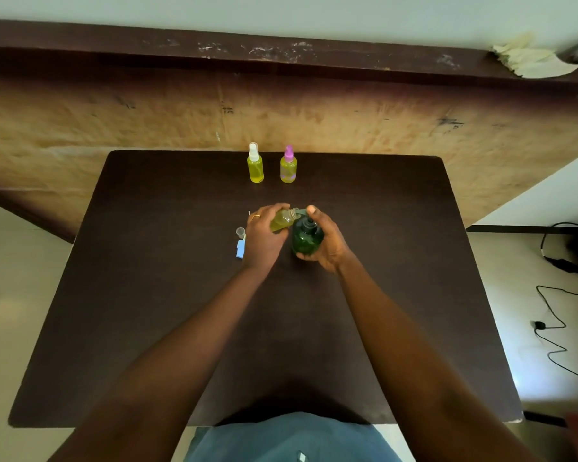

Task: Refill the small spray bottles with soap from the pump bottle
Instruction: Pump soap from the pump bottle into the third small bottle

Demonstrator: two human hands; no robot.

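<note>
Dark green pump bottle (307, 237), yellow uncapped spray bottle (282, 222). White-capped spray bottle (255, 169) and pink-capped spray bottle (288, 170) likewise yellow. Dark brown surface (167, 295).

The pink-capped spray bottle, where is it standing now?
In the head view, the pink-capped spray bottle stands upright near the far edge of the table, just right of the white-capped spray bottle.

Dark table (147, 328) w/ plywood board (114, 121) behind; black cables (538, 325) on floor (514, 255) at rt.
</note>
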